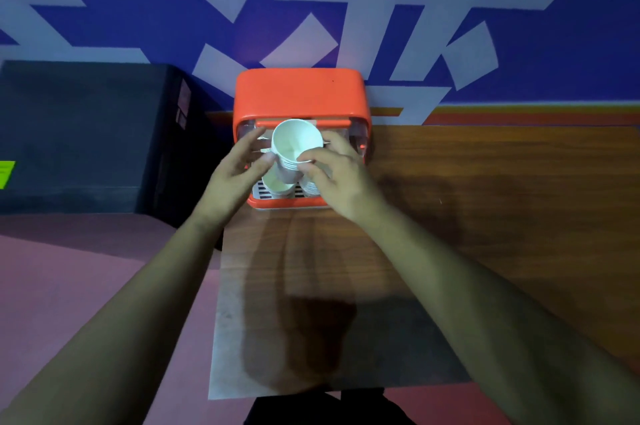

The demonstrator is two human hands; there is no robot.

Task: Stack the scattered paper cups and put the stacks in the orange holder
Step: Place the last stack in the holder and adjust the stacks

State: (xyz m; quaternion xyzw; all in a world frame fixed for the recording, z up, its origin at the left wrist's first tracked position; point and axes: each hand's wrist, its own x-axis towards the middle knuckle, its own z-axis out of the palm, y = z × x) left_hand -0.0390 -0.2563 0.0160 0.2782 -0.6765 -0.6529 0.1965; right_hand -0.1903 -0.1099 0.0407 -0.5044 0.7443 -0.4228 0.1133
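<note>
The orange holder (301,93) stands at the far edge of the wooden table, against the wall. A stack of white paper cups (294,147) tilts with its mouth toward me in front of the holder's opening. My right hand (334,178) pinches the stack's rim and side. My left hand (239,171) touches the stack's left side with thumb and spread fingers. Two more stacks stand on the holder's slatted base: one with its mouth up (277,186) and one partly hidden behind my right hand (309,187).
A black box (90,133) sits to the left of the holder. The wooden table (485,203) stretches to the right. A blue and white patterned wall rises behind. My dark clothing shows at the bottom edge.
</note>
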